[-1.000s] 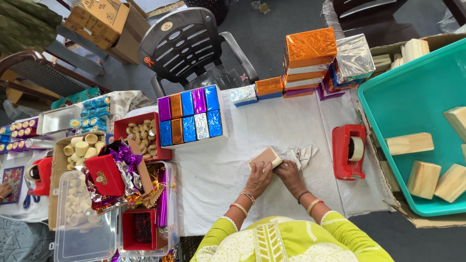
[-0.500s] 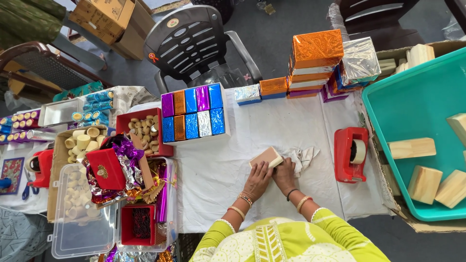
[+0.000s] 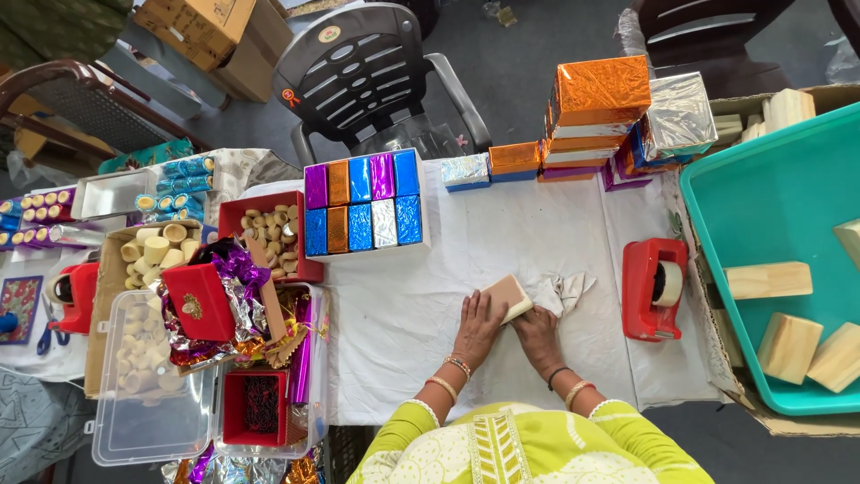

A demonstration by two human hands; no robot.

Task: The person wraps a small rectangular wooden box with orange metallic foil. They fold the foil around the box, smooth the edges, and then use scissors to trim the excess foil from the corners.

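A small tan block point(image 3: 507, 294) lies tilted on the white tablecloth point(image 3: 421, 305) in front of me. My left hand point(image 3: 477, 330) rests flat with its fingers against the block's near left edge. My right hand point(image 3: 538, 337) lies palm down just to its right, fingertips by the block and by a crumpled piece of white wrapping point(image 3: 560, 291). Both wrists wear bangles.
A red tape dispenser point(image 3: 654, 289) stands to the right, a teal tub point(image 3: 770, 260) of wooden blocks beyond it. A box of shiny wrapped blocks point(image 3: 362, 211) sits ahead, stacked foil-wrapped boxes point(image 3: 598, 112) at the back. Trays of small rolls and foil fill the left side; a chair point(image 3: 376, 72) is behind the table.
My hands and the tan block stay in nearly the same spot. The crumpled wrapping beside the block has spread out a little to the right.
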